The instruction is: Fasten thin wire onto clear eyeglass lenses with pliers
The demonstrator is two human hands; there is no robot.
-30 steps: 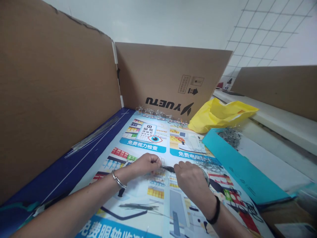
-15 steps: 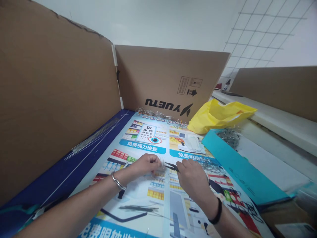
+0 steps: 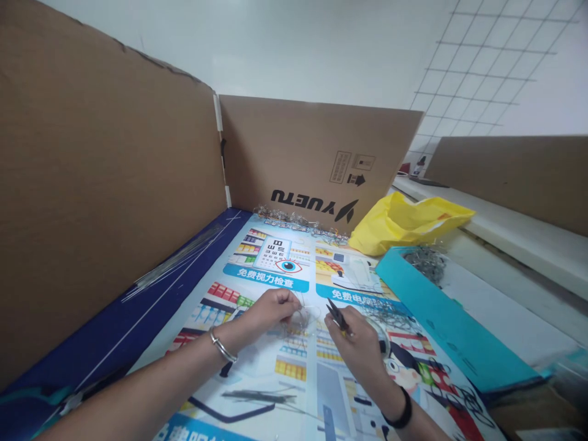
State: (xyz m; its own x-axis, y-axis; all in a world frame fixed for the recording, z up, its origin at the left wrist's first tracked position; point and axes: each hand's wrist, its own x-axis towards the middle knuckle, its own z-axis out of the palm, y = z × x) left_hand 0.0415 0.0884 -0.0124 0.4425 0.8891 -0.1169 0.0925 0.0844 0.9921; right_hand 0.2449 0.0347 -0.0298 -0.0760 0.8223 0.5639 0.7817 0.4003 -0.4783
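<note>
Between the pinched fingers of my left hand is a thin bent wire, its loop sticking out to the right. My right hand is closed around dark needle-nose pliers, whose jaws point up and left, apart from the wire. Below my left hand, a bundle of straight wires lies on the printed poster sheet. A tangle of wire pieces rests just beyond my right hand. The exact shape of the held wire is too fine to make out.
Cardboard panels wall off the back and left. Long straight wires lie on the blue strip at left. To the right are a yellow bag, a teal box with a wire heap, and black loops.
My right hand has drawn the pliers away from the wire and turned their jaws upward. My left hand stays nearly in place, still pinching the wire. The view has shifted slightly.
</note>
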